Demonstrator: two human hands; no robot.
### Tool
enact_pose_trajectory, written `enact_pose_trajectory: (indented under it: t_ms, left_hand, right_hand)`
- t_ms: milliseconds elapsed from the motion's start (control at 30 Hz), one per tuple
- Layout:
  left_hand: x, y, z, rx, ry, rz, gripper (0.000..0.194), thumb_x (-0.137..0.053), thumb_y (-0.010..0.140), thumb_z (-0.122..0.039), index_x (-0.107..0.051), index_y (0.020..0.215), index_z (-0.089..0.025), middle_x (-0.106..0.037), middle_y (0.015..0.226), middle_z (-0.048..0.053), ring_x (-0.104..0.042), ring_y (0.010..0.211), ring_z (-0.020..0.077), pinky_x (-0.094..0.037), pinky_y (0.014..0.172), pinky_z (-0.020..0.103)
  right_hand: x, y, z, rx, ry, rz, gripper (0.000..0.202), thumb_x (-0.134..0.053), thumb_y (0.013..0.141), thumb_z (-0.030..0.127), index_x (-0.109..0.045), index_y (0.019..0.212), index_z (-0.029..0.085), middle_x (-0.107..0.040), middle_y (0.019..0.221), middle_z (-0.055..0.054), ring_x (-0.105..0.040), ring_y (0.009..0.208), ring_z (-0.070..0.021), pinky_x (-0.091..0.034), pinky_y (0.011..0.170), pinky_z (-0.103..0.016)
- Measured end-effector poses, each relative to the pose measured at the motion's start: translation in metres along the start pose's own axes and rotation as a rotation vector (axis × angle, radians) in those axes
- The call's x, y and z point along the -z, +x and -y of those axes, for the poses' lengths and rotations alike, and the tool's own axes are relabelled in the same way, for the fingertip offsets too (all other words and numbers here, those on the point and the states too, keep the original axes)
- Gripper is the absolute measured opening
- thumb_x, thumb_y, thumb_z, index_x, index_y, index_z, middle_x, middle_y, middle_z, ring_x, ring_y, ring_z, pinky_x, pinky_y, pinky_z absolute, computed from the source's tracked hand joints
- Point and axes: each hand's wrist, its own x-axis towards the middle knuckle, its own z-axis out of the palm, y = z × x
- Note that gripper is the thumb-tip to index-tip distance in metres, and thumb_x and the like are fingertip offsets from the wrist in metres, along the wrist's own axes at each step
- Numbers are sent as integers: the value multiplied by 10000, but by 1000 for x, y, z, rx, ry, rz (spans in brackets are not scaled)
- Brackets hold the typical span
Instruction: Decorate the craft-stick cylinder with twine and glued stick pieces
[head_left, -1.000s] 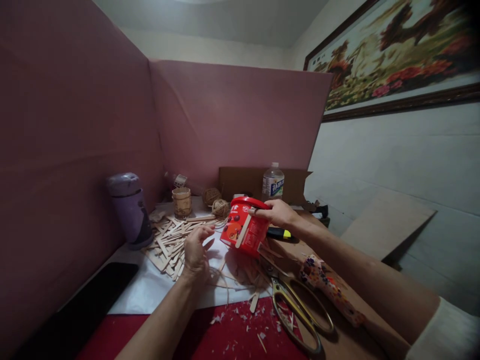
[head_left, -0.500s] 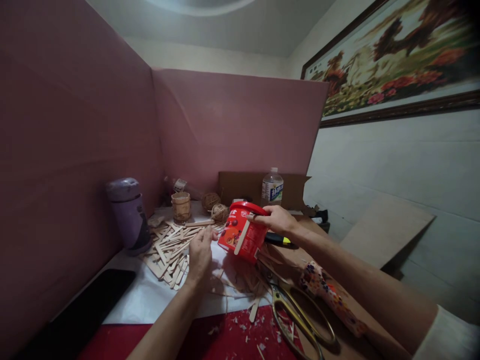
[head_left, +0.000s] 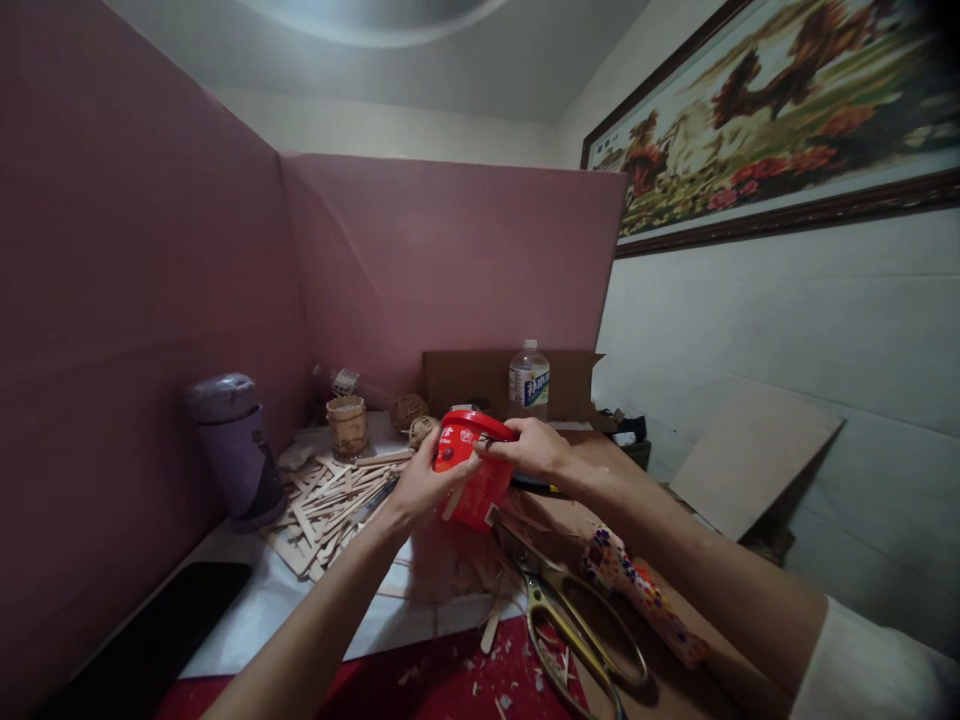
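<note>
A red plastic tub (head_left: 486, 492) with printed pictures is held up, tilted, over the work surface. My right hand (head_left: 536, 449) grips it at the upper right, near the rim. My left hand (head_left: 420, 486) closes round its left side, with the thumb across the front. A wooden craft stick (head_left: 453, 502) lies against the tub's front, partly covered by the left thumb. To the left spreads a heap of craft sticks (head_left: 319, 520). Gold-handled scissors (head_left: 559, 615) lie below the tub, on the right.
A purple bottle (head_left: 236, 455) stands at the left, behind a black flat object (head_left: 161, 625). Farther back are a small stick-covered cup (head_left: 347, 428), twine balls (head_left: 409, 412) and a clear labelled bottle (head_left: 529, 385). A flowered roll (head_left: 637, 590) lies under my right forearm.
My left hand has moved from beside the tub onto its left side and front, now covering part of the stick. My right hand keeps its grip. The view has shifted slightly.
</note>
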Motion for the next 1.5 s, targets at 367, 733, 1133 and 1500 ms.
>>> enact_pose_trajectory:
  t_ms: [367,733,1133,1500]
  left_hand:
    - [-1,0,-9,135,-6,-42,709,-805,647,-305,-508,1274,-161,-696,1103,130,-670,977,254,-540,796,333]
    - [-2,0,-9,162,-2,-69,721,-796,654,-327,-503,1294,-172,-697,1059,109,-679,911,222,-536,729,281]
    - [-6,2,-8,213,-24,-125,712,-822,624,-354,-538,1265,-228,-703,1058,79,-692,828,202,-540,699,282]
    - [-2,8,-7,214,12,-72,723,-819,614,-401,-544,1260,-226,-717,983,64,-691,797,202,-518,624,256]
  right_hand:
    - [-8,10,-12,50,173,139,311,-577,931,346,-584,1179,158,-622,1163,-74,-638,967,-210,-546,812,-409]
    - [-17,22,-30,173,185,150,313,-592,922,335,-587,1181,161,-615,1186,-74,-628,1001,-224,-536,838,-426]
    - [-6,15,-14,90,191,196,309,-589,922,347,-595,1164,155,-625,1160,-71,-637,972,-216,-546,812,-408]
    - [9,17,-12,175,157,255,257,-614,877,382,-662,925,134,-652,771,-2,-615,637,-130,-508,571,-261]
